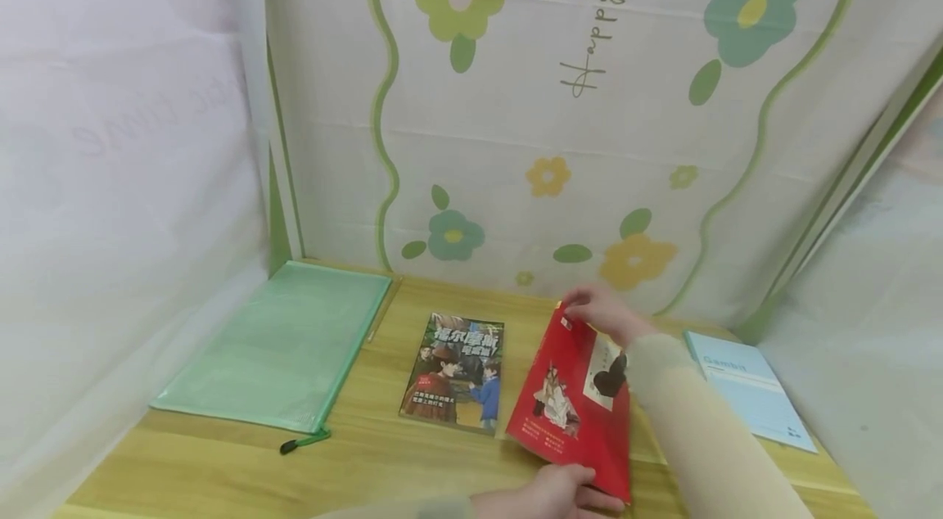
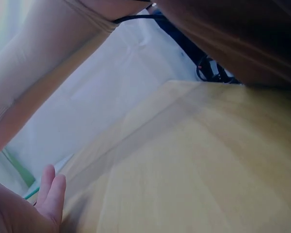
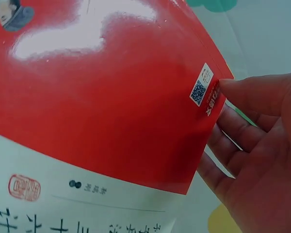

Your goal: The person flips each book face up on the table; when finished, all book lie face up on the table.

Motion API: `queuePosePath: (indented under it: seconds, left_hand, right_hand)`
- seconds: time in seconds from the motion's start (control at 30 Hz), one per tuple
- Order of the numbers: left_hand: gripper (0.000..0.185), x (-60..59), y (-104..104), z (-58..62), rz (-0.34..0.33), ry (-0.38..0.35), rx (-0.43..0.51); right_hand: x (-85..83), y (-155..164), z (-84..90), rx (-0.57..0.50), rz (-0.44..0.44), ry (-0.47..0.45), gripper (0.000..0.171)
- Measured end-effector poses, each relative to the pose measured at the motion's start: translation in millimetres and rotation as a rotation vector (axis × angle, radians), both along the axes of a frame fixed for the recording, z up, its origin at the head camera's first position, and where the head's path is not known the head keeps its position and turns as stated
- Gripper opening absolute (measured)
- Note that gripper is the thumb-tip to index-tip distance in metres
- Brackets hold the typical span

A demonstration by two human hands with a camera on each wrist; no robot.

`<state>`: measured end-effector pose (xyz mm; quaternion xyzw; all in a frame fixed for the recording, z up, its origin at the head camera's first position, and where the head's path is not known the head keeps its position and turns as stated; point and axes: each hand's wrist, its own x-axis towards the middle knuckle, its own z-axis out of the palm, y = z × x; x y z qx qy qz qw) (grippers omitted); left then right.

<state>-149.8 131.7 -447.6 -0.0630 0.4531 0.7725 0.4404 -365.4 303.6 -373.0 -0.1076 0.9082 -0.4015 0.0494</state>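
Observation:
A red book with white Chinese lettering and illustrated figures is held tilted above the table, its lower end toward me. My right hand pinches its far edge; in the right wrist view the thumb of that right hand lies on the red cover, with the fingers behind. At the near edge my left hand holds the book, thumb on the cover and fingers below. Only part of the left hand shows in the left wrist view, where the book is hidden. Left of it lies a comic-style book.
A green translucent zip pouch lies at the left of the wooden table, its zip pull toward me. At the right lies a light blue notebook, partly behind my right sleeve. White patterned cloth stands behind and at both sides.

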Motion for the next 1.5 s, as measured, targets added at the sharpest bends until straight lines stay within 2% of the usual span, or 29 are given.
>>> queuePosePath:
  seconds: [0.1,0.2,0.33,0.6,0.7,0.97,1.37,1.5]
  left_hand:
    - [0.030,2.3,2,1.5,-0.010,-0.034,-0.001]
    - [0.034,4.3,4,3.1,-0.046,-0.047,0.016]
    - [0.035,5.9,9,4.3,-0.065,-0.027,0.039]
    - [0.032,-0.4,24,-1.0,0.003,-0.060,0.119]
    - [0.033,-0.1,26,-1.8,0.006,-0.052,0.095]
    - [0.040,-1.9,25,-1.5,0.009,-0.094,0.076]
    - [0.041,-2.2,26,3.7,0.043,-0.134,0.079]
    - [0.045,-2.6,21,4.3,0.021,-0.105,0.067]
  right_hand:
    - [-2.8,-8,-2.9,0.029,0.000,-0.023,0.024]
    - [-6.7,-15,-6.2,0.048,0.008,-0.036,0.022]
    - [-11.1,-24,-9.7,0.078,0.021,-0.041,0.018]
    - [-15.2,-41,-13.2,0.170,0.058,-0.030,0.012]
    - [-16.0,-45,-14.7,0.187,0.065,-0.033,0.013]
    - [-21.6,-52,-25.0,0.222,0.082,-0.046,0.017]
    - [-27.2,-59,-37.8,0.224,0.046,-0.056,0.016]
    - [-24.8,-60,-38.8,0.283,0.071,-0.048,0.024]
